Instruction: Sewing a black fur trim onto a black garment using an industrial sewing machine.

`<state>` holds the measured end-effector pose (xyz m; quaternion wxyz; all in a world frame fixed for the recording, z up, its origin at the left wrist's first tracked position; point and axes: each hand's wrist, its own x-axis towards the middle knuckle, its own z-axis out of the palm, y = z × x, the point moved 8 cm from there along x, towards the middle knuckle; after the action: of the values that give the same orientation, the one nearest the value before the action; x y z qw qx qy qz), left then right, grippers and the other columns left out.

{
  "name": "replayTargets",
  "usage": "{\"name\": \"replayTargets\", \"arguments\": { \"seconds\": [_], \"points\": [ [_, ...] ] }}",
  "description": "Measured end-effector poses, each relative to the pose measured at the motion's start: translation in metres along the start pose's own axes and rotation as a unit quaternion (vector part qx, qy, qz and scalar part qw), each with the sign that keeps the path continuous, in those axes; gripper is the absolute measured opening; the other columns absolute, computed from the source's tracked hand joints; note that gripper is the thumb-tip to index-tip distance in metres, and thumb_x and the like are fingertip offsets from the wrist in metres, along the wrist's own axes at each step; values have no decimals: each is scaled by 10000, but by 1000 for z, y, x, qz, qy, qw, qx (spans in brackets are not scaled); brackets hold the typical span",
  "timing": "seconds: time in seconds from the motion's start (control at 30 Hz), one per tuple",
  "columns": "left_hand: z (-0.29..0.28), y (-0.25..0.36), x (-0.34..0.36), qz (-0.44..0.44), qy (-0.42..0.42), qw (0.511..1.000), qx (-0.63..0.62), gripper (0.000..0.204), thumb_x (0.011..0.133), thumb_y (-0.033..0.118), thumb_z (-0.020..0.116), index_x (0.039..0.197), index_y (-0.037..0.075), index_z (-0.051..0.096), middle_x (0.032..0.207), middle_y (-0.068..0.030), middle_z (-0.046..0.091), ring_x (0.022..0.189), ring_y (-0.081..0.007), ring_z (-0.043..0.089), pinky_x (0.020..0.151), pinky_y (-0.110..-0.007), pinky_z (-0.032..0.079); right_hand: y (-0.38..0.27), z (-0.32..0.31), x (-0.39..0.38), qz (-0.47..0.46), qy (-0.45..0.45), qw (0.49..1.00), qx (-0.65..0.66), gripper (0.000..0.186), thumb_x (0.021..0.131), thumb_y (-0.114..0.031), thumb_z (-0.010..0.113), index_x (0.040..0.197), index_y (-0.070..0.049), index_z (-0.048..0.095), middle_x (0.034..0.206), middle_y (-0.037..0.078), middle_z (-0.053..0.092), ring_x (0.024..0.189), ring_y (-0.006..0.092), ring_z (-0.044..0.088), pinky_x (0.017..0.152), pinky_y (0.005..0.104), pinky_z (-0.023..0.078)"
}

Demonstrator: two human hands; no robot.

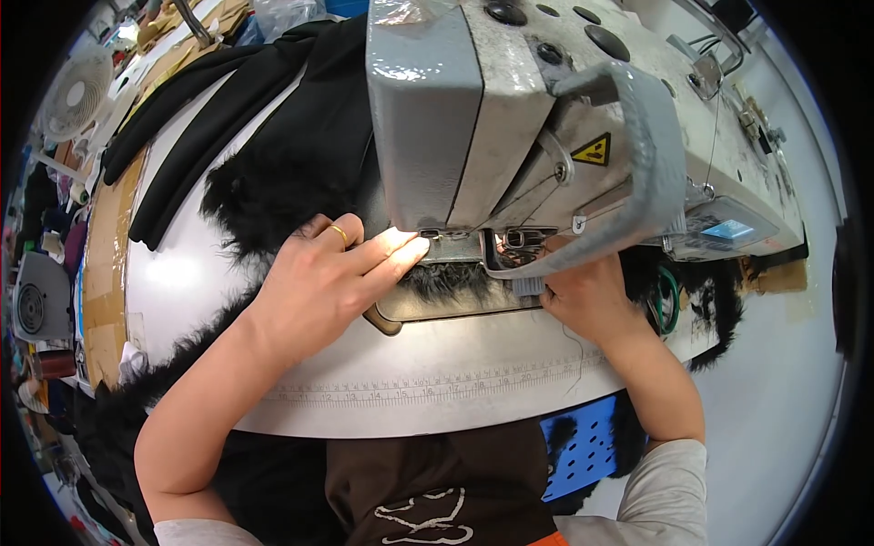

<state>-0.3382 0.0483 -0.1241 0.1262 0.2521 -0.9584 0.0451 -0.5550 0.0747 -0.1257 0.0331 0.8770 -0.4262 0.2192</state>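
A large grey and white sewing machine (423, 109) fills the upper middle, its lamp lighting the stitching area. Black cloth with a furry trim (282, 187) lies left of the machine head, and a strip of the black fur (446, 282) shows below the presser area. My left hand (319, 282), a ring on one finger, presses down at the left of the presser area, fingers stretched toward it on the fabric. Right of the presser area, my right hand (587, 296) is bent inward; its fingertips are partly behind the machine's curved grey guard (655, 155), so what they touch is hidden.
A printed ruler (428, 387) runs along the white table's front edge. More black fur (724, 314) and a green ring-shaped item (669, 300) lie at the right. A blue perforated panel (583, 446) is below the table. A fan (77, 96) stands far left.
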Motion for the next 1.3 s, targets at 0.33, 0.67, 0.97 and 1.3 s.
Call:
{"name": "replayTargets", "arguments": {
  "seconds": [0.33,0.67,0.97,1.3],
  "points": [
    [2,0,2,18,-16,1000,13,503,857,144,684,1359,156,682,1187,45,682,1027,-214,569,923,-418,539,7,5,-2,34,-42,998,-14,548,678,21,713,1183,-187,757,985,40,758,806,259,729,624,399,578],
    [4,-3,7,19,0,1000,5,395,856,139,659,1243,157,741,1037,40,682,991,-211,582,853,-382,525,32,23,-24,82,-119,989,-44,156,747,-122,735,903,-114,726,766,94,687,674,321,688,559,469,533],
    [-1,-7,8,8,46,999,-14,364,841,124,661,1195,146,740,1066,31,700,1029,-231,586,863,-392,528,33,26,-27,69,-91,990,-80,479,748,-171,760,1207,-307,778,1074,52,748,966,309,721,734,455,618],
    [8,-8,5,-2,29,999,-40,341,852,98,648,1188,105,706,1063,-1,712,1096,-244,575,997,-450,498,-9,25,12,-32,-84,995,-37,188,771,-46,687,956,-81,706,942,131,696,858,321,688,742,451,552]
  ]
}}
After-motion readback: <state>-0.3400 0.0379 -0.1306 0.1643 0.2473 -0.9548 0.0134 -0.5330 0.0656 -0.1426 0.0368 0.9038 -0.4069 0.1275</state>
